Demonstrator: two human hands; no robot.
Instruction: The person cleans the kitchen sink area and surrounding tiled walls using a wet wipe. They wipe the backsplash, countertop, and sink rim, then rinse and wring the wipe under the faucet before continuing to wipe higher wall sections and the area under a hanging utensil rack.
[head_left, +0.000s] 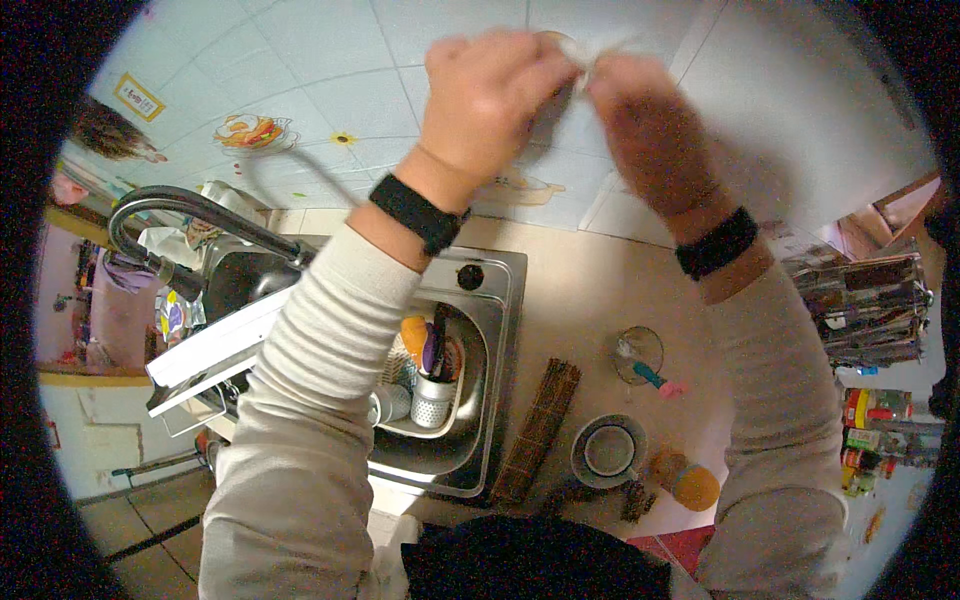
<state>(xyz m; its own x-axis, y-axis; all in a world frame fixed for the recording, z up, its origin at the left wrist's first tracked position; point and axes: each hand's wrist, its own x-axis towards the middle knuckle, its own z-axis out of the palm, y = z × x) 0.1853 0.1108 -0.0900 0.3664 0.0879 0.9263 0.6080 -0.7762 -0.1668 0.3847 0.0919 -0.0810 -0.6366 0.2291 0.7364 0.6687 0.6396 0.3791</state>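
My left hand (495, 90) and my right hand (634, 97) are raised close together before the tiled wall, beyond the back of the counter. Between their fingertips is a small pale thing (581, 71), blurred, which I cannot name; a thin rounded edge shows just above the left fingers. Each wrist bears a black band. Below the hands, on the counter, stand a clear glass (637, 356) with a teal and pink utensil and a round metal-rimmed vessel (609, 450). A rolled bamboo mat (540, 427) lies beside the sink.
The steel sink (487, 420) holds a basket with a perforated utensil holder (433, 401). A black faucet (202, 199) arches over its left part, near a white rack-like object (217, 349). An orange round lid (696, 487) lies at lower right; bottles (877, 405) stand at far right.
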